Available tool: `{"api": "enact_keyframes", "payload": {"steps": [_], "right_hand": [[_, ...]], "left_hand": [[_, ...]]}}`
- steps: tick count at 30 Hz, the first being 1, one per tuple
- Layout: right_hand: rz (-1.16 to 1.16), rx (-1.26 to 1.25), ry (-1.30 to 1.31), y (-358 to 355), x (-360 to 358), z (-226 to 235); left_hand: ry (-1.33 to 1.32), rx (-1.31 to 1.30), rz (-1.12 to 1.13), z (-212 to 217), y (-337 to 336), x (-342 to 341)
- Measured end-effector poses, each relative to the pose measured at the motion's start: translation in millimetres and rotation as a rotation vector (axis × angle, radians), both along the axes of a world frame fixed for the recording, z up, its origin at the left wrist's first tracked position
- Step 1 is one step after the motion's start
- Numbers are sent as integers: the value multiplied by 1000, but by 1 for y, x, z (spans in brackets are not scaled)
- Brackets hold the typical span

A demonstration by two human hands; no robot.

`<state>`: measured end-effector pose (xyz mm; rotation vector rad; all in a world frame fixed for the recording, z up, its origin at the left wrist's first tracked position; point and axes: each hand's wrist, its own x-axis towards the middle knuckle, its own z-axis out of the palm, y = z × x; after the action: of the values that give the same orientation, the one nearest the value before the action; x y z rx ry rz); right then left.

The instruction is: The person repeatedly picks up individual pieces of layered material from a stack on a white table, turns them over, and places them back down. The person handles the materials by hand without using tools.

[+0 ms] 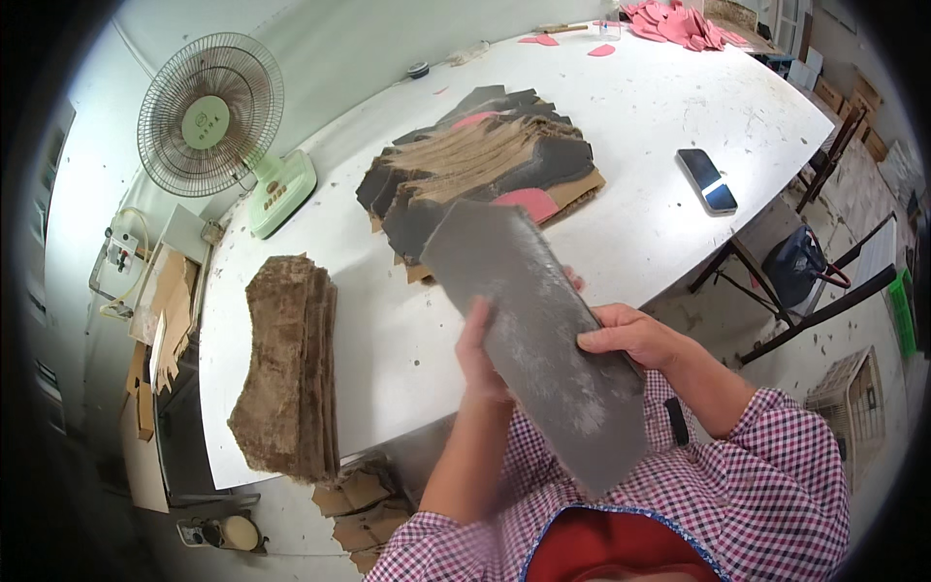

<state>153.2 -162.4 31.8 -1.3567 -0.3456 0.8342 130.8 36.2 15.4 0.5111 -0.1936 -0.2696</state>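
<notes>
A stack of grey cut fabric pieces (543, 339), long with angled ends, is held tilted above the near table edge. Whitish smudges mark its top face. My right hand (635, 335) is closed on its right edge, thumb on top and the other fingers hidden underneath. My left hand (475, 354) grips the left edge, slightly blurred; fingertips show past the far right side. Just beyond lies a large fanned pile of brown plush pieces (485, 160) with grey backing, with pink pieces (529, 202) among them. To the left stands a neat stack of brown plush pieces (286, 369).
A green desk fan (208, 121) stands at the table's far left. On the white table (640, 126) lie a phone (707, 181) at right and a heap of pink pieces (679, 24) at the far end. A chair with a dark bag (800, 262) is right of the table.
</notes>
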Motion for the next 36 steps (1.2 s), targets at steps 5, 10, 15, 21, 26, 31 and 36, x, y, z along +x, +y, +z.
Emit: {"api": "enact_keyframes", "payload": {"steps": [5, 10, 15, 21, 26, 31, 36], "right_hand": [[-214, -304, -874, 19, -21, 9], [-210, -398, -1089, 51, -47, 16], [-342, -344, -573, 34, -37, 33], [-468, -147, -327, -9, -6, 7], [-507, -185, -504, 3, -5, -9], [-391, -187, -519, 17, -6, -23], [-173, -87, -281, 43, -17, -44]], "left_hand": [[30, 64, 238, 3, 15, -20], [52, 240, 339, 4, 1, -32], [112, 424, 306, 5, 18, -53], [395, 364, 154, -2, 59, -67], [313, 213, 212, -2, 40, -84], [226, 160, 212, 5, 18, -94], [250, 171, 165, 3, 6, -99]]}}
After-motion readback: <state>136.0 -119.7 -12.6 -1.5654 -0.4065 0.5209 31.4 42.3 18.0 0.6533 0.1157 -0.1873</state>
